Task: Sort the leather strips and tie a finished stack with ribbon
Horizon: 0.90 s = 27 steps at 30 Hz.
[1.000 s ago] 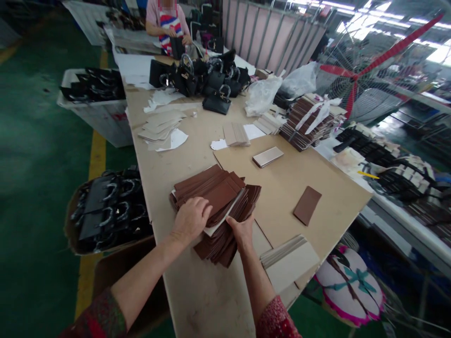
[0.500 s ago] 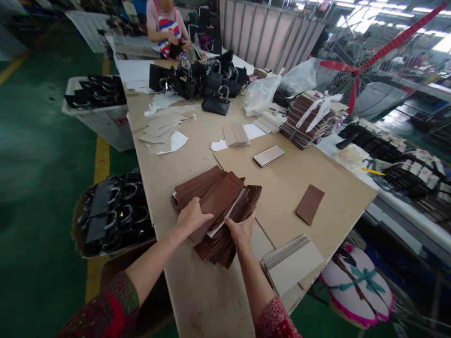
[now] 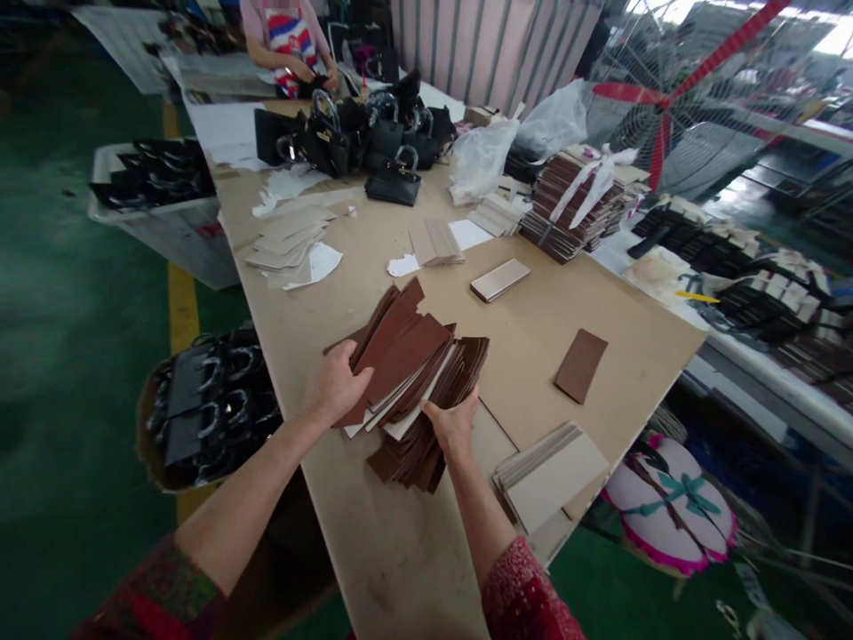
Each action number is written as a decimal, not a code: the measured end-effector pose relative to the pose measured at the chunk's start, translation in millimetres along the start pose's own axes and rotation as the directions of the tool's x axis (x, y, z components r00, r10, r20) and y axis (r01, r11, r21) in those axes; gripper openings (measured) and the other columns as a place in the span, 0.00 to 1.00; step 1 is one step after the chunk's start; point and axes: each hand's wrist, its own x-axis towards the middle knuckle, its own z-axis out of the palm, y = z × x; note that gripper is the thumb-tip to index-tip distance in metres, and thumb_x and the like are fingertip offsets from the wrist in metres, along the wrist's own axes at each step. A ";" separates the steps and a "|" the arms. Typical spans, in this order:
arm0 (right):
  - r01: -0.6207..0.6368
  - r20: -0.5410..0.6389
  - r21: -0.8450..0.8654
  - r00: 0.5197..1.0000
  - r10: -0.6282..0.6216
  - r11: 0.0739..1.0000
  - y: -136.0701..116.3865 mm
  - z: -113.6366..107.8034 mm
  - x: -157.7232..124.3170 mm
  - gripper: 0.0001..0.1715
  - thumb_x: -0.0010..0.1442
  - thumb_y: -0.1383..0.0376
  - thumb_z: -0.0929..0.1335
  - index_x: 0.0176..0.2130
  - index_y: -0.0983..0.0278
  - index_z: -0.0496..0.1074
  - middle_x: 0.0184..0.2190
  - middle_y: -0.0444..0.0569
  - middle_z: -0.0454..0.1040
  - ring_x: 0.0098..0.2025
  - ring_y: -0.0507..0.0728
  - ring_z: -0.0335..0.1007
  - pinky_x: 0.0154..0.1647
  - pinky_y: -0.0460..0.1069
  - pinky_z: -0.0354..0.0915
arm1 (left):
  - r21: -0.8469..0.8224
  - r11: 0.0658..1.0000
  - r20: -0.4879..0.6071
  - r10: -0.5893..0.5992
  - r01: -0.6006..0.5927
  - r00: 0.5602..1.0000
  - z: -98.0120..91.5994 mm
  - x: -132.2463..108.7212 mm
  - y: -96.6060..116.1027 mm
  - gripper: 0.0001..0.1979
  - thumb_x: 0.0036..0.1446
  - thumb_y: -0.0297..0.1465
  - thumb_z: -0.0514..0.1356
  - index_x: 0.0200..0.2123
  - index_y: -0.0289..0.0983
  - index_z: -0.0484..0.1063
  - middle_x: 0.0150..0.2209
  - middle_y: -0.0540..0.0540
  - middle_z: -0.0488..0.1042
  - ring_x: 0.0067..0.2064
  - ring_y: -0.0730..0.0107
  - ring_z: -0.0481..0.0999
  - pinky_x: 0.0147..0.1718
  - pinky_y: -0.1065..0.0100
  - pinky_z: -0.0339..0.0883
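The worktop point(image 3: 393, 551) is the largest thing here, and at its far part it carries a group of black bags point(image 3: 353, 133), well apart from both hands. On the near part, not far from the left edge, lies the loose pile of brown pieces point(image 3: 406, 351), directly between the two hands. The pile is spread like a fan into two parts, and at the left part some pieces rise at the far end. In both parts the long axis runs slantwise, from near left to far right, so the hands meet the pile at its two sides rather than from its ends. The left hand point(image 3: 338, 384) is nearer to the left part; its grip is pinching brown pieces, with the thumb on top and the other fingers partly hidden. The right hand point(image 3: 453, 422) is nearer to the right part; its thumb and fingers are set around it, so this grip seems to hold it, though how firmly I cannot tell. To the right of this hand lie a stack of grey cards point(image 3: 553, 476) and, farther away, a single brown piece point(image 3: 581, 366). The smallest are the thin white edges point(image 3: 401, 427), showing between the two parts near the right thumb.
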 end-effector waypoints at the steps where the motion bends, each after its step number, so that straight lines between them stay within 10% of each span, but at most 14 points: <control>1: -0.003 0.002 0.000 1.000 0.003 1.000 -0.6 -0.4 -0.2 0.64 0.36 0.53 0.77 0.66 0.63 0.50 0.63 0.60 0.60 0.64 0.67 0.59 0.64 0.59 0.62 | 0.016 0.998 0.001 0.060 -0.060 0.998 2.6 -6.1 6.4 0.15 0.58 0.37 0.60 0.46 0.38 0.68 0.44 0.42 0.77 0.46 0.55 0.77 0.44 0.61 0.69; 8: 0.007 0.007 0.017 1.000 -0.007 1.000 -4.2 -2.7 1.4 0.63 0.35 0.54 0.77 0.64 0.63 0.52 0.60 0.59 0.64 0.63 0.67 0.61 0.63 0.60 0.63 | 0.139 0.976 0.066 0.160 -0.168 0.985 8.3 -23.0 22.4 0.13 0.61 0.32 0.56 0.50 0.38 0.67 0.39 0.42 0.76 0.44 0.54 0.77 0.43 0.61 0.68; 19: 0.059 0.010 0.106 0.998 -0.061 0.993 5.3 2.7 7.3 0.61 0.37 0.58 0.77 0.65 0.62 0.52 0.58 0.56 0.67 0.62 0.67 0.63 0.62 0.59 0.65 | 0.428 0.893 -0.167 0.230 -0.139 0.959 -78.3 56.1 11.2 0.08 0.60 0.29 0.53 0.42 0.36 0.67 0.40 0.39 0.73 0.47 0.50 0.72 0.45 0.58 0.65; 27: 0.023 0.023 0.130 0.999 -0.026 0.991 6.8 0.4 8.2 0.63 0.36 0.57 0.78 0.65 0.62 0.52 0.60 0.57 0.65 0.62 0.66 0.64 0.63 0.59 0.64 | 0.302 0.898 0.028 0.328 -0.320 0.944 -4.6 0.9 45.9 0.09 0.61 0.25 0.51 0.43 0.37 0.66 0.42 0.41 0.72 0.48 0.53 0.70 0.46 0.60 0.64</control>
